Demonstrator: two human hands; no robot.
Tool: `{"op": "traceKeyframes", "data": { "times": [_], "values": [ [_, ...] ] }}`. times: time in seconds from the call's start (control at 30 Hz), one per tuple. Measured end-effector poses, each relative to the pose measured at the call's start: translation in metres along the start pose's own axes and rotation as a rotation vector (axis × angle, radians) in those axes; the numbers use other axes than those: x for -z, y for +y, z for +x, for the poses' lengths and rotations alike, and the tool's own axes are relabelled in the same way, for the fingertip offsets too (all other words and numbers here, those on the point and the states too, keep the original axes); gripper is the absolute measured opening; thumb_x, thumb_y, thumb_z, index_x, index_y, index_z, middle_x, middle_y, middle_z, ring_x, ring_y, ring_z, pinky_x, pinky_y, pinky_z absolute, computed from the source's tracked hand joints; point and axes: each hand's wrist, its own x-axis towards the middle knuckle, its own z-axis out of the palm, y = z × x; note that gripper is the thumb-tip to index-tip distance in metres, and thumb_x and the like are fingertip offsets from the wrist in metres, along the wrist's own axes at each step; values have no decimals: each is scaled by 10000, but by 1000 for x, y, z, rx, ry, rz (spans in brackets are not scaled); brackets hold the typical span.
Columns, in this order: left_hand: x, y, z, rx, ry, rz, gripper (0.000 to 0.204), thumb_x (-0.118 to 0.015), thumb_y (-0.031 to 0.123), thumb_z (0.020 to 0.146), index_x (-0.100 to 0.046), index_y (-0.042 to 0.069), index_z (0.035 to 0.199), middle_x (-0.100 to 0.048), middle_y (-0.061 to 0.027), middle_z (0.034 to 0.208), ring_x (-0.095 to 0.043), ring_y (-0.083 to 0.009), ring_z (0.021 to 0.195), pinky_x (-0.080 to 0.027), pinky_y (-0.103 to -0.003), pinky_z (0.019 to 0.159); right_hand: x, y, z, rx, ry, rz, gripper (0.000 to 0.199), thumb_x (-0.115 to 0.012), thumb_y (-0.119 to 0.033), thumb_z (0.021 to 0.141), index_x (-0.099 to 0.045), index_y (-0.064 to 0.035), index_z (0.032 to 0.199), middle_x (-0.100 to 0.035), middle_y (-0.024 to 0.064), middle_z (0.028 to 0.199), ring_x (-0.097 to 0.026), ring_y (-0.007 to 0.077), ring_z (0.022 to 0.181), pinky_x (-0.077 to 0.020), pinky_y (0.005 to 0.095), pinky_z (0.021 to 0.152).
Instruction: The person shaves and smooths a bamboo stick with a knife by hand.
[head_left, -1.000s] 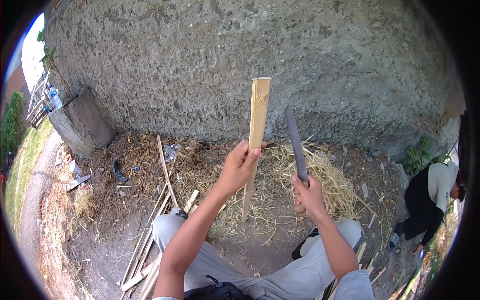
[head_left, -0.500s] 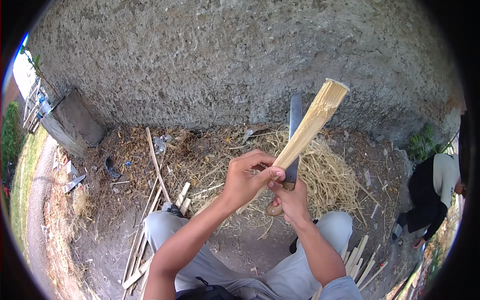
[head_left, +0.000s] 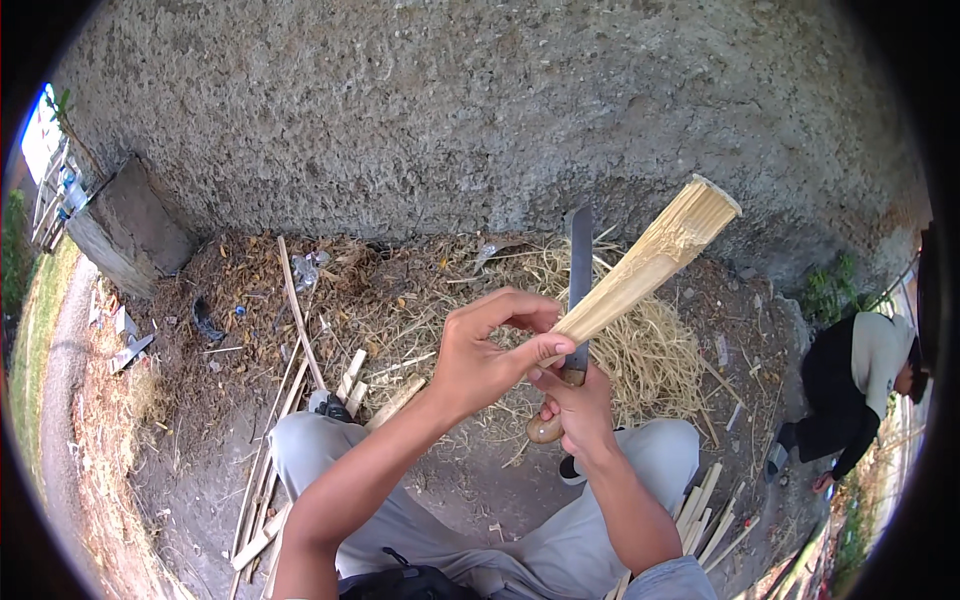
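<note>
My left hand (head_left: 492,350) is closed round the lower end of a pale split piece of bamboo (head_left: 650,265), its thumb along the near face. The piece slants up to the right and widens to a rough, fibrous far end. Just below, my right hand (head_left: 583,405) grips the wooden handle (head_left: 545,428) of a large knife. Its broad dark blade (head_left: 580,255) stands nearly upright behind the bamboo, crossing it close to my left thumb. Whether the edge touches the bamboo cannot be made out.
A heap of pale shavings (head_left: 655,365) lies beyond my right knee. Cut strips (head_left: 705,520) rest at my right, and long sticks (head_left: 265,490) at my left. A rough wall (head_left: 420,120) rises ahead. At the far right another person (head_left: 850,375) bends down.
The bamboo has tilted further right and lower at its far end. My hands have shifted slightly left, and the view has turned a little.
</note>
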Motion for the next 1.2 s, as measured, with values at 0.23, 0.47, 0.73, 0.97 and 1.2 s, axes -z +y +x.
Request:
{"op": "traceKeyframes", "data": {
  "times": [0.23, 0.47, 0.73, 0.97, 1.2],
  "values": [
    [10, 5, 3, -140, 144, 109, 144, -773, 56, 766, -727, 11, 894, -706, -114, 821, -687, -174, 770, -540, -289, 651, -18, 3, 8, -1, 16, -17, 284, -793, -6, 754, -530, -67, 841, -572, 19, 714, -486, 66, 484, -413, 230, 407],
    [11, 3, 13, -42, 169, 74, 88, -598, 54, 923, -664, 6, 891, -649, -62, 719, -636, -113, 562, -488, -251, 472, -26, 2, 10, -24, 18, 36, 304, -789, 6, 753, -508, -77, 834, -575, 16, 707, -480, 64, 471, -413, 224, 407],
    [5, 14, 32, 78, 136, -266, 218, -617, 208, 954, -639, -7, 974, -666, -49, 831, -643, -97, 756, -532, -251, 600, -18, -1, 10, -6, 11, 28, 305, -803, -20, 749, -519, -81, 842, -582, 18, 720, -484, 61, 479, -413, 216, 405],
    [-4, 23, 37, 33, 54, -166, 194, -755, 146, 828, -727, 16, 969, -721, -70, 859, -664, -88, 713, -549, -251, 573, -13, -1, 10, -3, 15, 41, 300, -811, -26, 743, -534, -67, 850, -586, 18, 722, -482, 66, 481, -417, 217, 416],
    [-9, 17, 44, 118, 94, -206, 146, -727, 100, 844, -730, 8, 957, -728, -72, 817, -652, -77, 653, -511, -228, 497, -13, -3, 18, -33, 77, 94, 296, -797, -11, 751, -523, -68, 845, -597, 28, 723, -488, 70, 488, -427, 227, 427]
  ]
}}
